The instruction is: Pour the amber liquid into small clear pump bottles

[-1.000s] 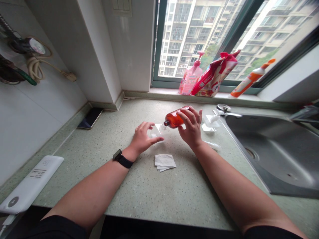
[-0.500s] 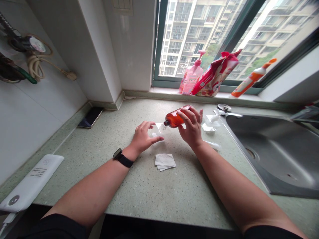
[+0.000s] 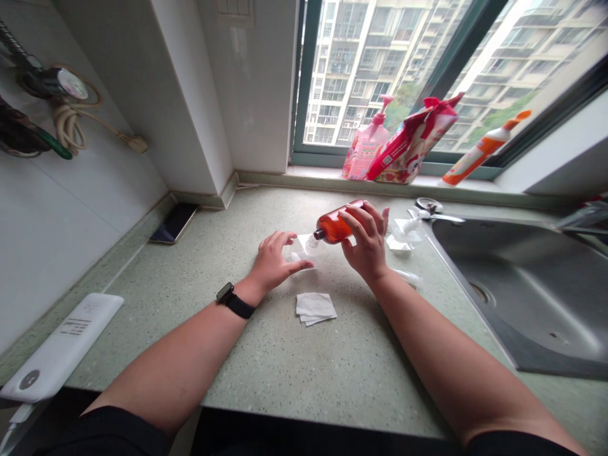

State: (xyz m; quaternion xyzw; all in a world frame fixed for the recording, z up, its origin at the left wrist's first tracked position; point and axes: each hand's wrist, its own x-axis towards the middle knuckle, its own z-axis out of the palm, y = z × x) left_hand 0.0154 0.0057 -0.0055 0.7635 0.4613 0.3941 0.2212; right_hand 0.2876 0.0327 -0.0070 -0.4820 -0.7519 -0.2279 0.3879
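My right hand [image 3: 368, 244] is wrapped round a red-orange see-through bottle [image 3: 335, 227], tipped so that its dark mouth points down to the left. Just under that mouth is the ridged neck of a clear plastic bottle [image 3: 299, 250], which my left hand [image 3: 274, 258] holds between thumb and fingers. Whether the two mouths touch, and whether liquid is flowing, I cannot tell. On the counter in front of both hands lies a small stack of folded white tissue [image 3: 316, 307]. Right of my right hand are a white pump top [image 3: 414, 221] and a clear plastic piece [image 3: 408, 277].
A steel sink [image 3: 527, 285] takes up the right side. Along the window sill stand a pink pump bottle [image 3: 365, 149], a red bag [image 3: 411, 142] and an orange-white bottle [image 3: 479, 152]. To the left lie a phone [image 3: 174, 223] and a white power bank [image 3: 66, 345] with a cable.
Both hands keep their hold and the red-orange bottle stays tipped over the clear one. The whole view has shifted very slightly.
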